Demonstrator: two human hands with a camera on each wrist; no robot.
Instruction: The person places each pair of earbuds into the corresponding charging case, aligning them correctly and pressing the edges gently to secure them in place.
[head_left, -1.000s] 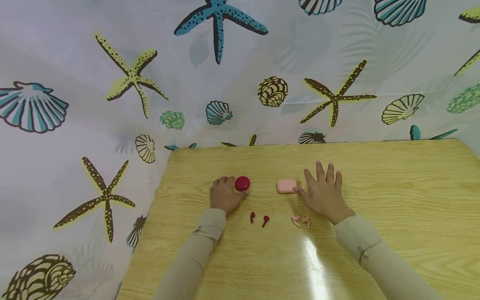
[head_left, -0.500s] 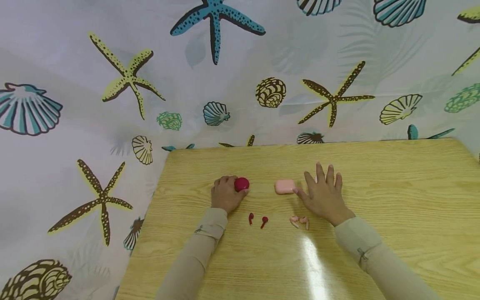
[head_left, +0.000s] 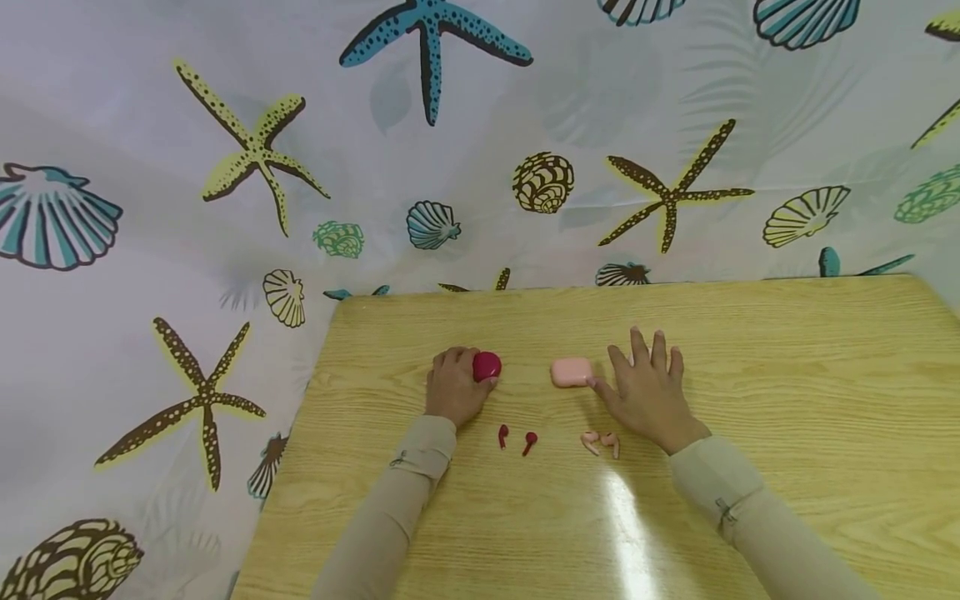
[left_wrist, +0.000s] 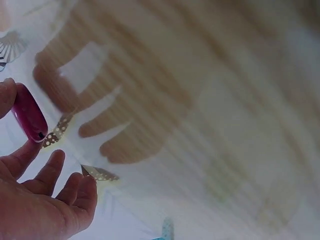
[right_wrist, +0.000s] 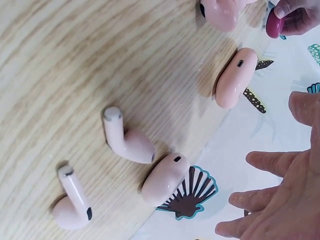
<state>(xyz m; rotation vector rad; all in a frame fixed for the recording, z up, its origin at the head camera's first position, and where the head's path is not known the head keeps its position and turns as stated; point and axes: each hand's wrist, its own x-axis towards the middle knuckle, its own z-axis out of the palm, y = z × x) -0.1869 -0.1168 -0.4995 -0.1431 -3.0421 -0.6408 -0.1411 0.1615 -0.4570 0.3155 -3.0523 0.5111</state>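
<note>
The left hand (head_left: 454, 390) has shifted slightly toward the red case (head_left: 489, 367) over the last second; its fingers now overlap the case's left side, where earlier the whole round top showed. The left wrist view shows the case edge-on between thumb and fingers, so the hand is judged to be holding it in a narrow pinch; whether the case has left the bench (head_left: 787, 375) cannot be told. The red case is to the left of the pink case (head_left: 571, 372) and well apart from it; the red earbuds (head_left: 531, 437) lie nearer the person, detached from any case.

The right hand (head_left: 651, 396) is wide, fingers spread, and holds nothing; it shows no clear change. Its thumb overlaps the pink case in the head view, but the right wrist view shows a gap between them; a pale case (right_wrist: 166, 179) and two pale earbuds (right_wrist: 132, 145) are also visible there. The pink earbuds (head_left: 611, 440) lie on the bench to the right of the red ones.

Assessment: the change appears to bring the red case under the left hand's control; the other cases and earbuds appear ungripped.
</note>
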